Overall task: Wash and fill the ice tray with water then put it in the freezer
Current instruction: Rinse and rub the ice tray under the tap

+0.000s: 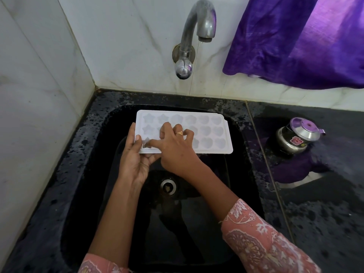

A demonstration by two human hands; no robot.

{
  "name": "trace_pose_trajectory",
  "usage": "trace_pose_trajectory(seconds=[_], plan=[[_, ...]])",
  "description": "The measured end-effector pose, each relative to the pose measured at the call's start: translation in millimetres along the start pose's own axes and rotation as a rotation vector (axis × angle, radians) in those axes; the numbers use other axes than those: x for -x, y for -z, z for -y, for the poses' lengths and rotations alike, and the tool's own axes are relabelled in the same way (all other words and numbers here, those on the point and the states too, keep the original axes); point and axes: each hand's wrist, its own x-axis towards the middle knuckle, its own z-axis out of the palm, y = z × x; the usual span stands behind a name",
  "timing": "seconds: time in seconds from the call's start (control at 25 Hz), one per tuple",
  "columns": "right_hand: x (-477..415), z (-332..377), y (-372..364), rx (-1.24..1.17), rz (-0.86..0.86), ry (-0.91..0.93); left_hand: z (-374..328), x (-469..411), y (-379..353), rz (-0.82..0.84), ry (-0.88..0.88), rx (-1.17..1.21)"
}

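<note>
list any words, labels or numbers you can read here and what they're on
Red sticker on the steel pot: some print, too small and blurred to read.
No readable text on the ice tray, tap or purple cloth.

White plastic ice tray (208, 133), three rows of six moulds: stars, flowers, hearts. Face up, roughly level, long axis left–right, held at its left end above black sink (74, 164).
</note>
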Motion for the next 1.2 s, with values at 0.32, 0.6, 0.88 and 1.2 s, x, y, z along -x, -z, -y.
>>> trace_pose_trajectory(seconds=[0.32, 0.6, 0.88, 1.2], plan=[[28.9, -76.8, 15.5, -0.308, -0.198, -0.611, -1.4, -3.1, 8.7, 0.018, -0.013, -0.029], [52.6, -105.5, 2.0, -1.244, -0.232, -0.876, 2.5, 2.1, 14.7, 0.061, 0.019, -0.074], [63.8, -102.1, -4.8, -1.244, -0.383, -0.844, -8.0, 1.1, 37.5, 0.099, 0.023, -0.36], [72.7, -101.1, -11.2, -1.086, -0.524, -0.707, 4.0, -0.6, 46.4, -0.02, -0.199, -0.61]])
